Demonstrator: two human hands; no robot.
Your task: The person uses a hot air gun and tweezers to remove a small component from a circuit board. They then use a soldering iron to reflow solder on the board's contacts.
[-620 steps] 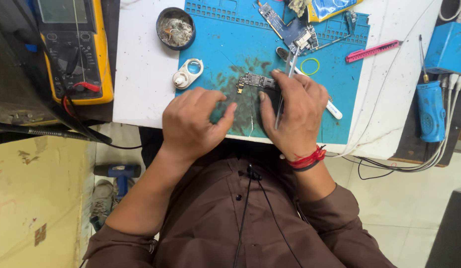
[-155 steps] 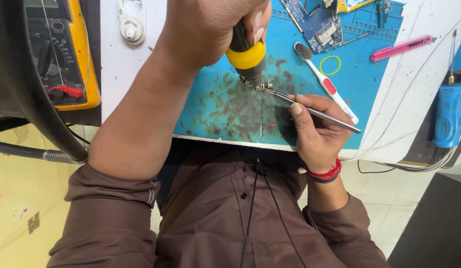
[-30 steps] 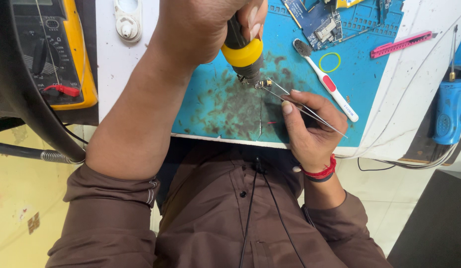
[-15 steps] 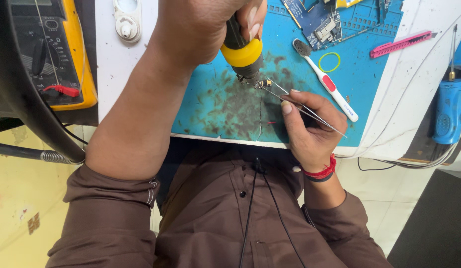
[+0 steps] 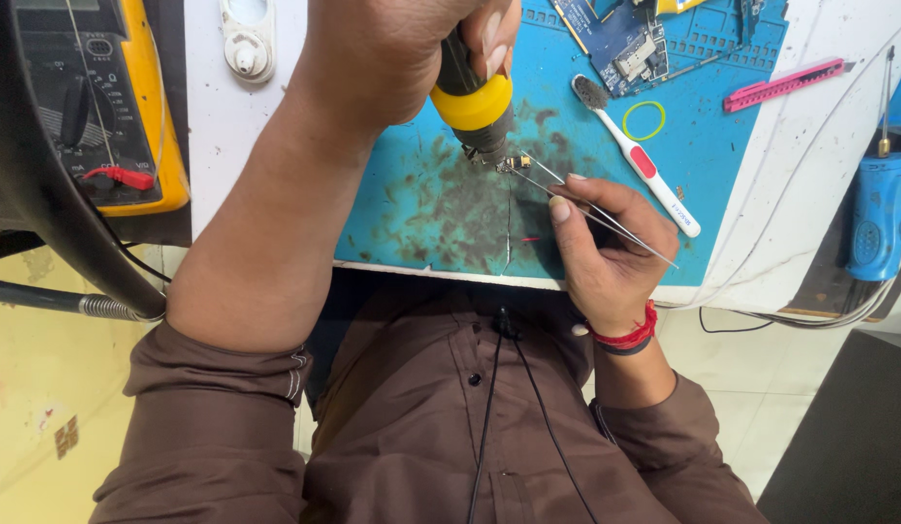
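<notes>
Head view, bench entry.

**Obs 1:** Largest first: blue work mat (image 5: 421, 209), smeared dark near its front edge. Yellow multimeter (image 5: 101, 107) at far left, well apart. Blue circuit board (image 5: 620, 39) lies at the mat's back edge, untouched.

**Obs 2:** Left hand (image 5: 392, 58)?

**Obs 1:** Fingers wrapped tight round a black, yellow-collared heating tool (image 5: 473, 97), nozzle pointing down at the mat.

**Obs 2:** Right hand (image 5: 601, 257)?

**Obs 1:** Thumb and forefinger pinch metal tweezers (image 5: 591, 209); the tips meet a tiny component (image 5: 515, 163) just under the nozzle, near mat centre.

**Obs 2:** Progress?

**Obs 1:** Judgement only: mid-heating. The part remains gripped at the nozzle, not set down; board not yet rejoined. White toothbrush (image 5: 637, 160) idle beside.
</notes>
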